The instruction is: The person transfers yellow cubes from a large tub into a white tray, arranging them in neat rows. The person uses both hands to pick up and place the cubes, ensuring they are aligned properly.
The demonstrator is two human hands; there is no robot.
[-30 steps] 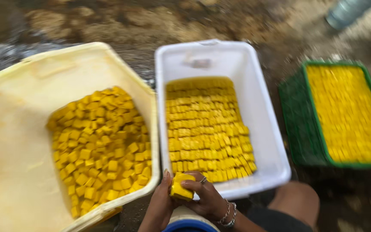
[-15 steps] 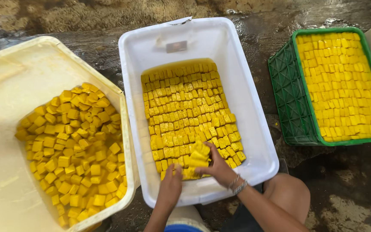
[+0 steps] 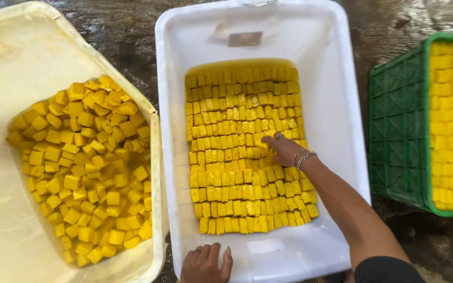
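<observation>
A white plastic tub (image 3: 336,105) in the middle holds several rows of yellow tofu blocks (image 3: 237,131) packed side by side in yellow liquid. My right hand (image 3: 281,149), with bracelets on the wrist, reaches into the tub and presses its fingers on the blocks near the middle of the rows. Whether it grips a block I cannot tell. My left hand (image 3: 205,263) rests over the tub's near rim, fingers curled on the edge.
A cream tub (image 3: 6,78) at the left holds a loose heap of yellow blocks (image 3: 85,167). A green crate (image 3: 399,131) at the right is filled with flat rows of yellow blocks. Wet, dark ground lies around the containers.
Both hands were together at the tub's near edge holding a yellow block. Now the right hand has reached further in onto the rows, and the left hand has dropped onto the rim.
</observation>
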